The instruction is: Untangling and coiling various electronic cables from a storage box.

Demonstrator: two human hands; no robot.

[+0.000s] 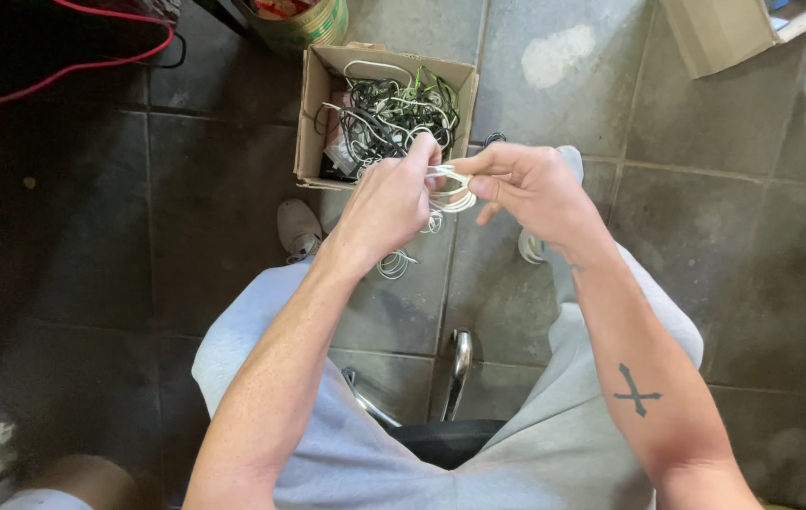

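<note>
Forearms reach forward from the seated person's lap and meet above the tiled floor (554, 104), wrists bent slightly inward so both hands face each other. The left hand (386, 200) is curled, its fingertips (424, 151) pressed together on a white cable (453, 181). The right hand (527, 184) comes in from the opposite side, thumb and forefinger pinching the same cable just beside the left fingertips, the other fingers loosely folded beneath. Between the two pinches the cable runs as a short, taut bundle of thin white strands; under the grip it gathers into a small coil, and further loops of it hang down below the left wrist, thin and springy. Whether those lower loops touch the floor cannot be told.

Just beyond the grip, an open cardboard box (313, 113) sits on the tiles, filled with a tangle of black, white and green cables (393, 109). Below and to the left of the grip, a grey shoe (297, 227) rests on the floor; a second shoe (530, 247) shows under the right wrist. Far off to the left of the hands, a red cable (72, 66) curves across the dark floor.
</note>
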